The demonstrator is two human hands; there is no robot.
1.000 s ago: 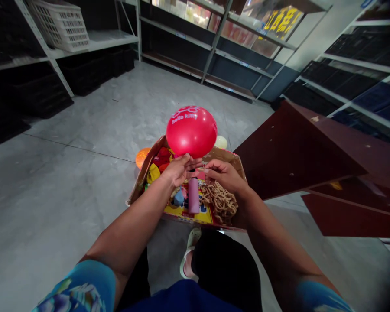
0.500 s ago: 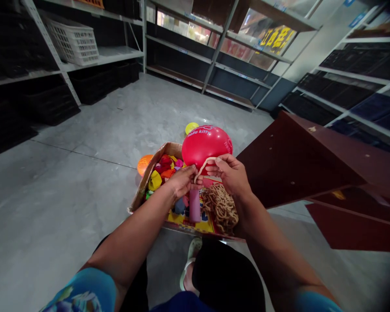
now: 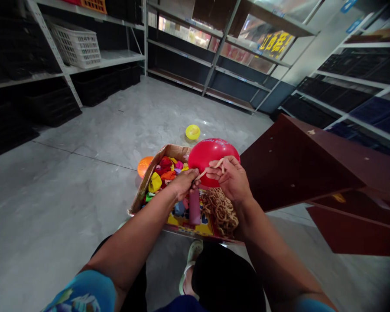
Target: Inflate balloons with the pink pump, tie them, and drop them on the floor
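A beige cord (image 3: 201, 174) runs short and taut between my hands, in front of an inflated red balloon (image 3: 211, 151) with printed letters. My left hand (image 3: 185, 183) pinches the cord's end against the balloon's near side; the balloon's neck is hidden by the fingers. Closed on the cord's other part is my right hand (image 3: 230, 175), with a loop of it showing over the fingers. Below them stands an open cardboard box (image 3: 138, 197). In it lie colourful deflated balloons (image 3: 167, 173), a pink cylinder (image 3: 194, 208) and a tangled heap of beige cord (image 3: 222, 212).
An orange balloon (image 3: 144, 166) lies left of the box, and a small yellow balloon (image 3: 193, 132) behind it. Dark red panels (image 3: 299, 164) stand close on the right. Metal shelves with black crates (image 3: 52, 104) and a white basket (image 3: 76, 45) line the walls.
The cord has gone from a loose arc to a straighter line, with my right hand turned and closed more on it. The red balloon has shifted down and right, baring the yellow one.
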